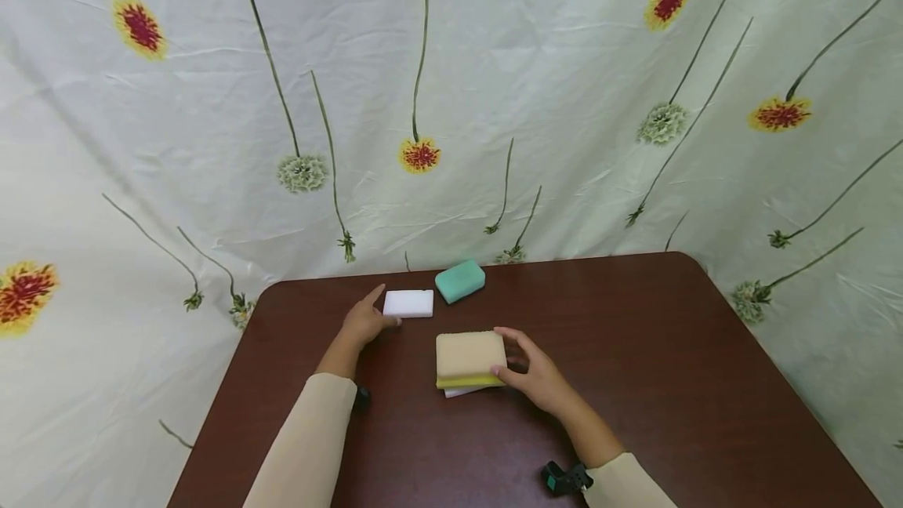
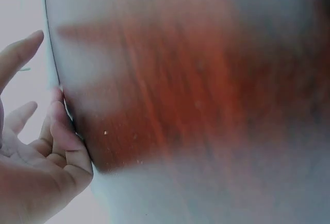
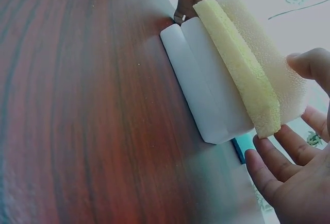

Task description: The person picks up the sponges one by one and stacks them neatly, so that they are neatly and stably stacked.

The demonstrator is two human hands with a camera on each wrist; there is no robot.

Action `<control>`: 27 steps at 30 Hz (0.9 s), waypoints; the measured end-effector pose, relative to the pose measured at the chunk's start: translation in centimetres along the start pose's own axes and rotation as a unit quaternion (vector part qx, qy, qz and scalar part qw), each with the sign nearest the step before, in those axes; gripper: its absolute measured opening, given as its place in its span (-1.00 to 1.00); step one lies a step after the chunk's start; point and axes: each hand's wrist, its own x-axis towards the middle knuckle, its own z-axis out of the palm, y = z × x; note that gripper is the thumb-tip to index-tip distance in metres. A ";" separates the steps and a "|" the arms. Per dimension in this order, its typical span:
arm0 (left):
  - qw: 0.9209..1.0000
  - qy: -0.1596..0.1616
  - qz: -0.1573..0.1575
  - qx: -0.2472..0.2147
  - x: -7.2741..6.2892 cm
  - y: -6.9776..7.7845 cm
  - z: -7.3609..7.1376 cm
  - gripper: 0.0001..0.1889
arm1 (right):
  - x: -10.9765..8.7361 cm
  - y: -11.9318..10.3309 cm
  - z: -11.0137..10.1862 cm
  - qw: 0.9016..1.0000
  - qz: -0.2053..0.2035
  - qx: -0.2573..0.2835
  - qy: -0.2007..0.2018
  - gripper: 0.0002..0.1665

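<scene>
My left hand [image 1: 363,321] reaches to a flat white sponge [image 1: 408,303] at the back of the table, index finger and thumb spread about its left end. In the left wrist view that hand [image 2: 49,157] shows at the left edge, its fingers loosely bent. My right hand [image 1: 538,375] is at the right end of a sponge stack, thumb and fingertips at its corners. On top lies a cream sponge [image 1: 470,354], over a yellow sponge [image 3: 240,69]. White sponges [image 3: 198,85] form the bottom, mostly hidden from the head view.
A teal sponge [image 1: 460,281] lies near the table's back edge, just right of the white one. The dark brown table [image 1: 635,351] has rounded back corners. Behind it hangs a pale cloth [image 1: 494,61] printed with flowers.
</scene>
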 end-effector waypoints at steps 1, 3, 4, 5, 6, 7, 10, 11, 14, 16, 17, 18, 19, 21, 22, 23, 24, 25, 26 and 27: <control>1.000 -0.003 -0.002 0.000 0.0 0.0 0.0 -0.05 | 0.0 0.0 0.0 1.000 0.000 0.000 0.000 -0.27; 1.000 -0.003 -0.005 0.006 0.0 0.1 0.0 -0.08 | 0.0 0.0 0.0 1.000 0.002 -0.001 0.000 -0.27; 1.000 -0.001 -0.006 0.008 -0.1 0.2 0.0 -0.10 | 0.0 0.1 0.0 1.000 0.003 0.000 0.000 -0.27; 1.000 0.000 -0.005 0.012 -0.1 0.3 0.1 -0.11 | 0.0 0.0 0.0 1.000 0.003 0.001 0.000 -0.27; 1.000 0.002 -0.005 0.014 -0.1 0.3 0.1 -0.13 | 0.0 0.0 0.0 1.000 0.003 0.001 0.000 -0.27; 1.000 0.004 -0.004 0.016 -0.2 0.3 0.2 -0.15 | 0.0 0.0 0.0 1.000 0.002 0.001 0.000 -0.27; 1.000 0.014 0.000 0.024 -0.3 0.4 0.4 -0.22 | 0.0 0.0 0.0 1.000 0.000 0.001 0.000 -0.26; 1.000 0.017 0.000 0.026 -0.3 0.4 0.4 -0.24 | 0.0 0.0 0.0 1.000 -0.001 0.000 0.000 -0.26; 0.999 0.027 -0.002 0.024 -0.4 0.3 0.4 -0.29 | 0.0 -0.1 0.0 1.000 -0.001 -0.001 -0.002 -0.26; 0.999 0.029 -0.004 0.013 -0.5 0.3 0.4 -0.31 | 0.0 -0.2 0.0 1.000 -0.001 -0.002 -0.004 -0.26; 1.000 0.029 -0.005 0.006 -0.5 0.3 0.4 -0.31 | 0.0 -0.2 0.0 1.000 0.000 -0.002 -0.004 -0.27; 1.000 0.027 -0.005 -0.003 -0.5 0.2 0.4 -0.32 | 0.0 -0.2 0.0 1.000 -0.002 -0.002 -0.004 -0.26; 1.000 0.026 -0.005 -0.013 -0.6 0.2 0.4 -0.31 | 0.0 -0.2 0.0 1.000 -0.003 -0.002 -0.004 -0.25; 0.999 0.025 -0.004 -0.039 -0.6 0.2 0.4 -0.30 | 0.0 -0.3 0.0 1.000 -0.003 -0.002 -0.005 -0.24; 0.998 0.025 -0.004 -0.052 -0.7 0.1 0.4 -0.30 | 0.0 -0.3 0.0 1.000 -0.003 -0.002 -0.005 -0.24; 0.998 0.025 -0.002 -0.063 -0.7 0.1 0.4 -0.30 | 0.0 -0.2 0.0 1.000 -0.004 -0.002 -0.005 -0.24; 0.997 0.025 -0.001 -0.076 -0.7 0.1 0.5 -0.29 | 0.0 -0.2 0.0 1.000 -0.004 -0.002 -0.005 -0.24; 0.996 0.026 0.001 -0.088 -0.8 0.1 0.5 -0.30 | 0.0 -0.2 0.0 1.000 -0.001 -0.001 -0.006 -0.24; 0.994 0.026 0.004 -0.104 -1.0 0.1 0.5 -0.30 | 0.0 -0.2 0.0 1.000 -0.001 0.000 -0.006 -0.24; 0.993 0.025 0.008 -0.117 -1.1 0.2 0.5 -0.31 | -0.1 -0.2 0.0 1.000 0.000 0.000 -0.005 -0.25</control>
